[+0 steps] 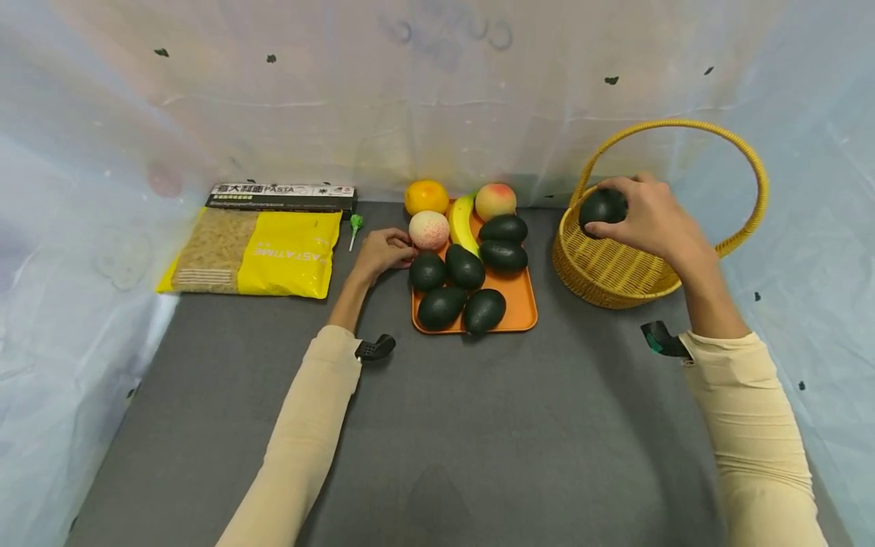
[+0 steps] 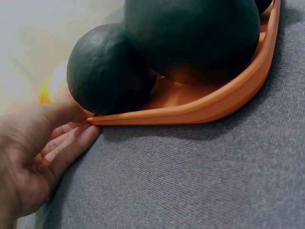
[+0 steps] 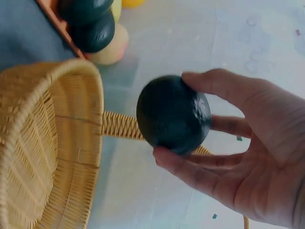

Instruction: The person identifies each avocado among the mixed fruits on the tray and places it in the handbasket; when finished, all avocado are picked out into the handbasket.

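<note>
My right hand (image 1: 652,216) holds a dark green avocado (image 3: 174,114) between thumb and fingers, over the far left rim of a yellow wicker basket (image 1: 608,292). Bare woven bottom shows inside the basket. At the left edge of an orange tray (image 1: 519,304) is my left hand (image 1: 383,254); in the left wrist view its thumb and fingertips pinch the rim (image 2: 157,114). On the tray lie several more avocados (image 1: 443,308), a banana (image 1: 462,224), a pale speckled peach (image 1: 429,230), a redder peach (image 1: 495,200) and an orange (image 1: 426,197).
Left of the tray lie a yellow bag of pasta (image 1: 287,254), a black and white pasta box (image 1: 280,197) behind it and a green lollipop (image 1: 356,222). The basket's tall handle (image 1: 683,124) arches up around my right hand. A pale sheet (image 1: 410,99) hangs behind the grey table (image 1: 465,425).
</note>
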`<state>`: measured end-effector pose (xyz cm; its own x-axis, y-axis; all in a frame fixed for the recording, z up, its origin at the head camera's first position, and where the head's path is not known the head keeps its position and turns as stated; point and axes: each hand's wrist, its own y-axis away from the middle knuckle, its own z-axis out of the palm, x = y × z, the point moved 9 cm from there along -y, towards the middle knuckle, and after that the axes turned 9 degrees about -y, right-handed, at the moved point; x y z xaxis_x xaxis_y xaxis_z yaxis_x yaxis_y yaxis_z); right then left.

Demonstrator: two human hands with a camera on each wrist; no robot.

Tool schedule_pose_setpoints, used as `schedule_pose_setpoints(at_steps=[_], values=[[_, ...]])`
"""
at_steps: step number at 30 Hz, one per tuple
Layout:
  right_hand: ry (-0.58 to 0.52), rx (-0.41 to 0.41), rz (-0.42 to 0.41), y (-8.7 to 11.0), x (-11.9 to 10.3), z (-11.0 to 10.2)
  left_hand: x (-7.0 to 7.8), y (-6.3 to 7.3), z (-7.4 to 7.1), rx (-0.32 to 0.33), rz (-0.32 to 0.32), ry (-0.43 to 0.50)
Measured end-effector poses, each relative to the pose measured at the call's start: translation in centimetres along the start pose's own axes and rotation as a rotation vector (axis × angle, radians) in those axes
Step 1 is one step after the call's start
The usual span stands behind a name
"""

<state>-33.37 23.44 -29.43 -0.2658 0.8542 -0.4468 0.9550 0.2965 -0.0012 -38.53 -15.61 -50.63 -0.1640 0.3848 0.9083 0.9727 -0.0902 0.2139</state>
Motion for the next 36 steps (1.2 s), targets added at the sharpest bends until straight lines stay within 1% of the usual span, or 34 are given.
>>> schedule_pose_setpoints(at_steps=[4,6,8,14,18,24,29,36], values=[[0.031,0.024,0.004,-1.3,0.9,-0.7,-0.1,0.0,-0.2,0.014,0.005,-0.005],[0.040,0.028,0.001,-2.0,1.3,-1.0,0.0,0.0,-0.3,0.024,0.013,-0.011],[0.047,0.021,0.016,-2.7,1.9,-1.0,0.0,0.0,-0.4,0.030,0.024,-0.019],[0.052,-0.055,0.155,-4.4,4.8,-0.3,-0.3,0.0,-0.3,0.027,0.014,-0.022],[0.051,-0.086,0.205,-5.4,6.6,0.2,-0.1,0.0,-0.2,0.026,0.019,-0.016],[0.016,-0.124,0.229,-6.7,8.4,0.9,0.2,-0.1,-0.3,0.042,0.035,-0.019],[-0.012,-0.138,0.254,-7.8,9.9,1.6,0.4,-0.1,-0.2,0.033,0.032,-0.028],[-0.130,-0.159,0.328,-9.0,12.3,3.2,0.3,-0.2,0.1,0.022,0.039,-0.014]])
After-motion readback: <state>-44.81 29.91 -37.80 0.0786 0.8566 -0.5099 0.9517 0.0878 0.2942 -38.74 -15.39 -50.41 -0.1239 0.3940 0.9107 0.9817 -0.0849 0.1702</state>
